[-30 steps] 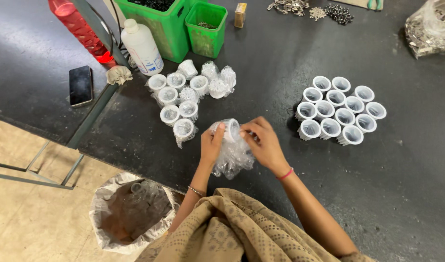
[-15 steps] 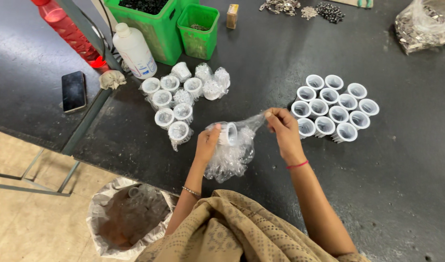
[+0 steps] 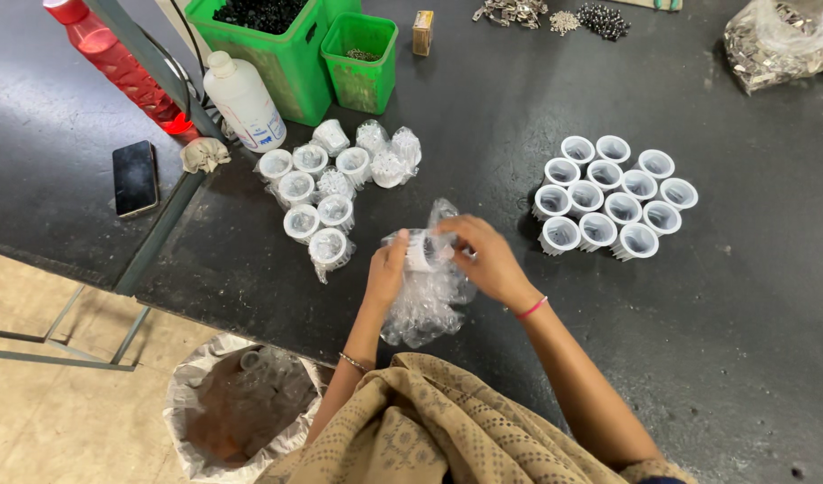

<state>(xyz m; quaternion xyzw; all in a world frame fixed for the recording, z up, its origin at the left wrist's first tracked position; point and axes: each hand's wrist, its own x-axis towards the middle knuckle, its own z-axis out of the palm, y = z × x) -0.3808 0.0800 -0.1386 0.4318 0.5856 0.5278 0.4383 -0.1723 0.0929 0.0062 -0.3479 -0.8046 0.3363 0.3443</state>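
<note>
- Two hands meet over one small white cup (image 3: 419, 249), which sits half inside a clear plastic bag (image 3: 427, 300); this looks like the bagging step, with the cup going into or being closed up in the film.
- The left hand (image 3: 386, 273) is curled around the cup's left side through the bag, fingers closed on it.
- The right hand (image 3: 489, 263) grips from the right, thumb and fingers pinched narrow on the bag's gathered top beside the cup's rim.
- Cup and bag are held just above the dark table (image 3: 483, 108), toward its near edge.
- To the left of the held cup lies a loose cluster of wrapped cups (image 3: 335, 179), each already in film.
- Well to the right of the held cup stands a tidy block of bare cups (image 3: 613, 199), upright and open-mouthed.
- My judgement: the next move calls for a firm hold on the cup while the loose film is drawn snug, without tearing it.
- Below the held cup, off the table's edge, stands a lined bin (image 3: 241, 417).
</note>
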